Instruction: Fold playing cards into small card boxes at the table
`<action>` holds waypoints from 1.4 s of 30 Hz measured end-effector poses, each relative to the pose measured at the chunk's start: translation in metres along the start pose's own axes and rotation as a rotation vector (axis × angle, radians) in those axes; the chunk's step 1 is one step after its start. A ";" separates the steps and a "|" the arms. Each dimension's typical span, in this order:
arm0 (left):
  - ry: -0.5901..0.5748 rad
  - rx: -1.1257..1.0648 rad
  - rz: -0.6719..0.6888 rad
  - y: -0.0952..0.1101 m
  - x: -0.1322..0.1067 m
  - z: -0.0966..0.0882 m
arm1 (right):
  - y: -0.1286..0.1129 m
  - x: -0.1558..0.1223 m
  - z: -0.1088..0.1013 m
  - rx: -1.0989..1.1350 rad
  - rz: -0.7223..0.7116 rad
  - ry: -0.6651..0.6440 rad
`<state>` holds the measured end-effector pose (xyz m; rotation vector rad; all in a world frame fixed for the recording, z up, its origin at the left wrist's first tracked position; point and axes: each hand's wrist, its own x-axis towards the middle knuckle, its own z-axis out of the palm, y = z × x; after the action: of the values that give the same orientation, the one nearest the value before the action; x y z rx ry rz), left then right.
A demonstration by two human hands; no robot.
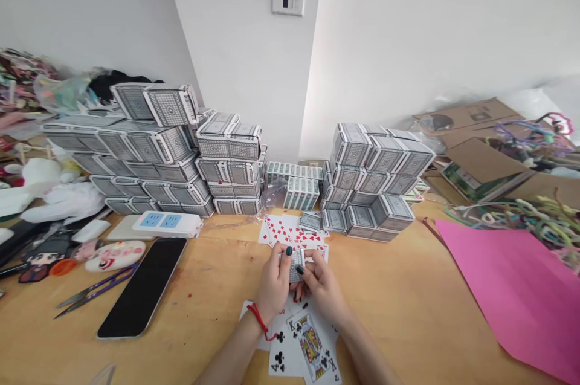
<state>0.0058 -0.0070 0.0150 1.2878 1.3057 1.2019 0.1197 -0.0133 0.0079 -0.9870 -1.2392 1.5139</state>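
Gripping a card (296,264), clamped in the fingers of left hand (275,275) and right hand (322,281), over the table (385,294) between king (312,342) and diamonds (283,230); apparently folding or squaring, next probably calling for steady, even pressure.

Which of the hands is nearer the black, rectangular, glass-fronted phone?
Left. The left hand holds the grey-patterned paper card to the right of the phone; the right hand is on the card's other side, farther away.
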 end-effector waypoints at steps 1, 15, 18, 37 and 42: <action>-0.014 0.002 -0.005 0.001 0.000 0.000 | 0.000 0.000 0.000 -0.010 -0.001 0.007; -0.065 0.120 0.066 0.005 0.001 -0.004 | -0.010 -0.003 0.001 -0.037 0.031 0.027; -0.073 0.106 0.053 0.005 0.000 -0.004 | -0.008 -0.004 0.003 -0.010 0.039 -0.002; 0.067 0.225 0.009 0.003 -0.006 0.016 | -0.002 -0.008 0.013 -0.355 -0.196 0.500; 0.128 0.285 0.059 0.008 -0.009 0.019 | 0.000 -0.008 0.014 -0.418 -0.209 0.537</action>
<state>0.0256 -0.0154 0.0203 1.4787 1.5859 1.1852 0.1082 -0.0250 0.0109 -1.3754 -1.2293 0.7625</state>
